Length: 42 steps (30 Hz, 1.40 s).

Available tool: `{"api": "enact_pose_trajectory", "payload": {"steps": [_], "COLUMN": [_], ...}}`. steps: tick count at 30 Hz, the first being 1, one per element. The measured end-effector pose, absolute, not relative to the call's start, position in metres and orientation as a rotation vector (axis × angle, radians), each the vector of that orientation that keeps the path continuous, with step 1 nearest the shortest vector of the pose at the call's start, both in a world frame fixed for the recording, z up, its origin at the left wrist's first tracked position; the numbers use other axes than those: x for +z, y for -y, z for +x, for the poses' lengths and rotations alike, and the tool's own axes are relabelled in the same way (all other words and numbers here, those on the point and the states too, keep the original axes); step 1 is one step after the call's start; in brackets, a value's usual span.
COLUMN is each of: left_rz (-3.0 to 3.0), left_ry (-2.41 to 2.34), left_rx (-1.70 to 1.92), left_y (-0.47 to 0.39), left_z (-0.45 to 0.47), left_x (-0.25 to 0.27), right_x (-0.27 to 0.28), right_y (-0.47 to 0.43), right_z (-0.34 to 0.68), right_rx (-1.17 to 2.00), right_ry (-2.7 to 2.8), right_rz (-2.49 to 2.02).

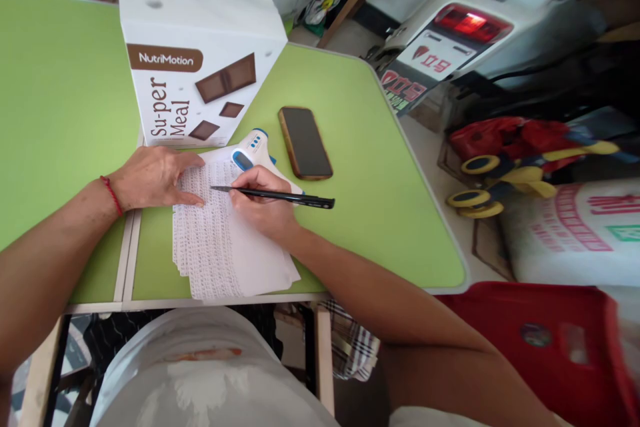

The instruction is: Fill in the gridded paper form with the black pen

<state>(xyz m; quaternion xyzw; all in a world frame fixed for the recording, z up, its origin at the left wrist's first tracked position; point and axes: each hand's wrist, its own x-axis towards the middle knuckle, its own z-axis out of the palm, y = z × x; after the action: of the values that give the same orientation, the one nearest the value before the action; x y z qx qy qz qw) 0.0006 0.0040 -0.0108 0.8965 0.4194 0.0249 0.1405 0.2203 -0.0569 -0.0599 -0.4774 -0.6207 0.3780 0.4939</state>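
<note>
Right hand: closed round a black pen, fingers near the tip. Tip is at the papers, among the written rows; can't tell if it touches. Left hand: open, thumb and fingers spread, resting on the papers' upper left edge. Red band on that wrist.

Papers: loose stack, edges staggered, near edge of the green table. Left part full of small writing, right part blank.

Containers: white box stands on the table just beyond the left hand, marked "NutriMotion Su-per Meal", with brown bars pictured. Faces in view look closed; contents hidden. White sack with red and green print sits off the table at right; contents hidden too.

White and blue thermometer lies at the papers' top right, partly behind the right hand. Phone lies just right of it, screen up and dark. Red chair at lower right.
</note>
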Motion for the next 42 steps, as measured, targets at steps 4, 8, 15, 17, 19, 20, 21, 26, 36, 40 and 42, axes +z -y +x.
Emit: {"api": "enact_pose_trajectory", "payload": {"steps": [4, 8, 15, 17, 19, 20, 21, 26, 36, 40, 42], "left_rz": [2.57, 2.595, 2.618, 2.614, 2.614, 2.616, 2.616, 2.62, 2.574, 2.589, 2.603], "left_ry": [-1.216, -1.195, -1.213, -1.214, -1.21, -1.206, -1.203, -1.19, -1.201, -1.209, -1.217], "left_rx": [0.052, 0.075, 0.084, 0.085, 0.088, 0.091, 0.092, 0.123, 0.125, 0.091, 0.065], "left_y": [-0.0046, -0.0046, -0.0032, -0.0031, -0.003, -0.003, -0.003, -0.003, -0.0025, -0.0032, -0.0036], "left_z": [0.0002, -0.0005, 0.0011, 0.0012, 0.001, 0.0008, 0.0006, -0.0006, 0.0004, 0.0009, 0.001], "left_x": [-0.0107, -0.0122, -0.0124, -0.0118, -0.0113, -0.0111, -0.011, -0.0117, -0.0107, -0.0103, -0.01], "right_x": [-0.0602, -0.0601, -0.0602, -0.0597, -0.0593, -0.0592, -0.0591, -0.0591, -0.0581, -0.058, -0.058], "right_y": [0.0564, 0.0569, 0.058, 0.0574, 0.0569, 0.0568, 0.0567, 0.057, 0.0574, 0.0567, 0.0567], "right_z": [0.2198, 0.2198, 0.2197, 0.2197, 0.2197, 0.2197, 0.2196, 0.2191, 0.2191, 0.2197, 0.22], "right_rx": [0.859, 0.798, 0.828, 0.831, 0.82, 0.815, 0.818, 0.856, 0.82, 0.823, 0.82], "right_ry": [1.538, 1.574, 1.629, 1.649, 1.66, 1.659, 1.655, 1.634, 1.633, 1.611, 1.608], "right_rz": [-1.181, -1.113, -1.149, -1.14, -1.129, -1.125, -1.121, -1.133, -1.141, -1.154, -1.16]}}
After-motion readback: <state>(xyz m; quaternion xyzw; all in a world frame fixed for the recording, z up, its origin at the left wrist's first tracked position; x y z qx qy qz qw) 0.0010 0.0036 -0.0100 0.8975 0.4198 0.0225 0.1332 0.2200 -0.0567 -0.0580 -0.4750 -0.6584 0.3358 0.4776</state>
